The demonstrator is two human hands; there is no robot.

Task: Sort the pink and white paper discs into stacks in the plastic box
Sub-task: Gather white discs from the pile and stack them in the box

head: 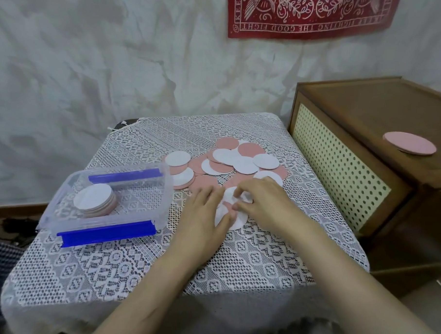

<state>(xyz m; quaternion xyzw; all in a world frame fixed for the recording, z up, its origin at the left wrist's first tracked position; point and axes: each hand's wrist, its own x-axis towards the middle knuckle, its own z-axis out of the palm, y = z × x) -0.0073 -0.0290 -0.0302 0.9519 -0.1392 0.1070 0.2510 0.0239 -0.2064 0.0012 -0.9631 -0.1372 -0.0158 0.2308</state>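
Note:
A clear plastic box (165,194) with blue clips stands at the left of the table. Inside it lies one stack of discs (94,200), white on top. A loose pile of pink and white discs (229,161) is spread across the table's far middle. Just in front of that pile, both hands meet over a white disc (238,220). My left hand (206,213) holds the disc from the left with its thumb on top. My right hand (261,203) pinches the disc's upper edge with curled fingertips.
The table (118,272) wears a white lace cloth. A brown wooden cabinet (353,161) with a perforated front stands close on the right, and a pink disc (409,143) lies on its top. A red hanging (308,9) is on the wall behind.

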